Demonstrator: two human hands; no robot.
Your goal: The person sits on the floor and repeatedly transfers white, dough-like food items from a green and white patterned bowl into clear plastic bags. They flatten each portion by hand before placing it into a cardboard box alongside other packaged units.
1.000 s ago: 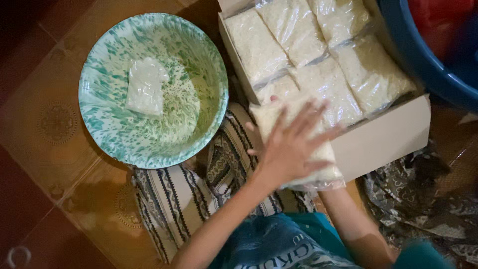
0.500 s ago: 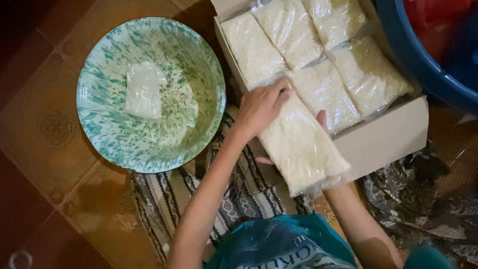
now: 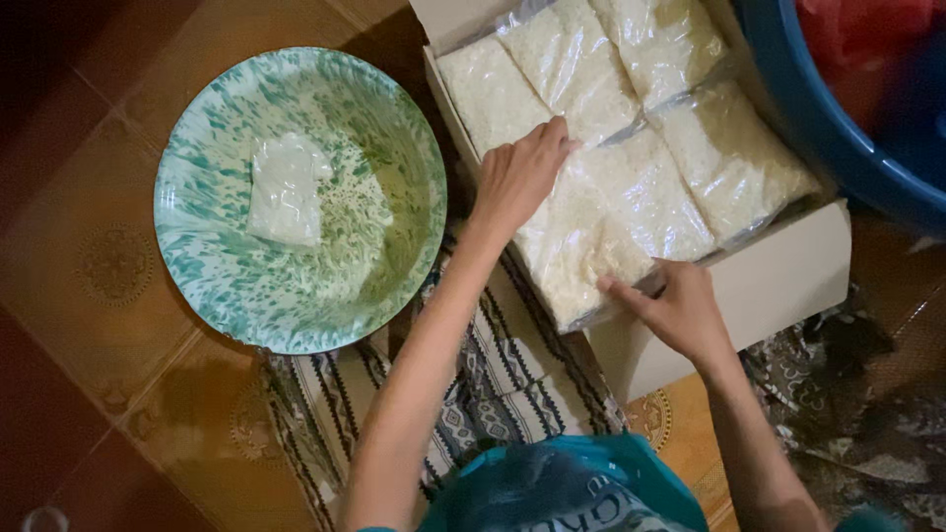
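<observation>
Since half a second ago, both hands have pushed the clear plastic bag of white grains (image 3: 576, 241) into the white cardboard box (image 3: 788, 276). Left hand (image 3: 520, 177) presses its top edge, fingers loosely curled; right hand (image 3: 675, 307) grips its lower corner.

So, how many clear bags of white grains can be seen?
7: six in the cardboard box, with both hands on the nearest bag, and one in the green bowl. More may be hidden.
</observation>
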